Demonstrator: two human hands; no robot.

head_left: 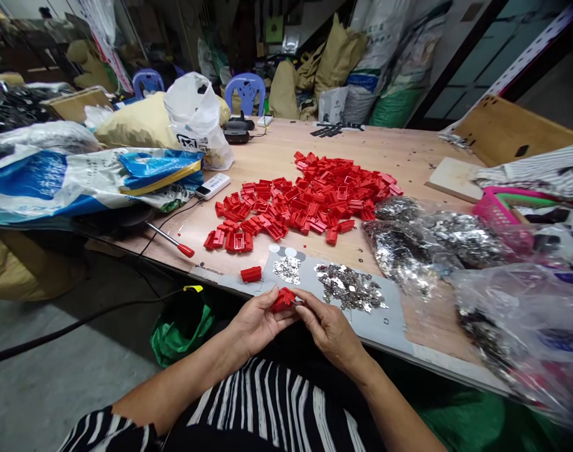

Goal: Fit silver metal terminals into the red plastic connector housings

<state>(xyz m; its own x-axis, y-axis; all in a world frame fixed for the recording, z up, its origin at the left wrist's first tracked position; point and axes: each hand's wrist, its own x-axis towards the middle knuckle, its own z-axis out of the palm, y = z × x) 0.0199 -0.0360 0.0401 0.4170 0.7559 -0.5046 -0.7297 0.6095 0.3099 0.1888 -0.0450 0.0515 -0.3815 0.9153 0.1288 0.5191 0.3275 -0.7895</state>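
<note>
Fingers of the left hand (258, 321) curl around a red part (281, 301), thumb and fingertips gripping it at the table's near edge. Right thumb and forefinger, on the right hand (331, 323), pinch nearly together on a thin metal piece (294, 302) against the part's right side. Just beyond, two piles of metal bits (349, 287) lie on a grey mat (393, 323); a red heap (321, 198) spreads behind them, with a screwdriver (184, 250) to its left.

Workshop around me: red parts (321, 196) heaped on my table (262, 150), bags of metal pieces (406, 251) at right, stuffed sacks (337, 56) standing behind.
</note>
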